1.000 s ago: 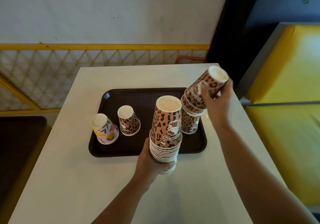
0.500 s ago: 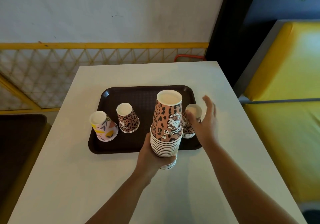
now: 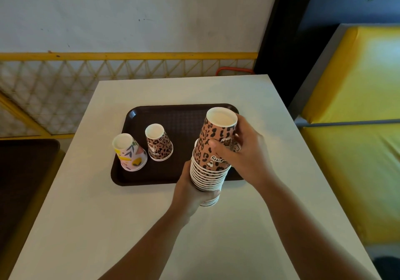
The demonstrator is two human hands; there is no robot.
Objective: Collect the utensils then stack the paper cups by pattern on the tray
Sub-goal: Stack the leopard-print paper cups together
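The white rectangular bench (image 3: 129, 214) carries the work; both my forearms reach across its near half. On it, ahead of my hands, lies the dark brown rectangular plastic tray (image 3: 173, 115), the destination for the sorted cups.

The tall stack of inverted leopard-print paper cups (image 3: 211, 163) is held above the tray's near right corner. My left hand (image 3: 190, 195) grips the stack at its lowest rims, fingers curled round the bottom, so the nested cups cannot slide apart. My right hand (image 3: 240, 156) wraps the topmost cup, thumb across the front of it and fingers behind. I judge this grip seats the top cup squarely on the pile. Something pale shows behind my right fingers; I cannot tell what it is.

To the left of my left hand, on the tray, a single inverted leopard-print paper cup (image 3: 159, 144) stands apart, same pattern, and I judge it belongs on this stack.

Further left, just beside it, a single inverted pink floral-print paper cup (image 3: 129, 153) stands at the tray's edge, kept separate because its pattern differs.

No utensils are visible.
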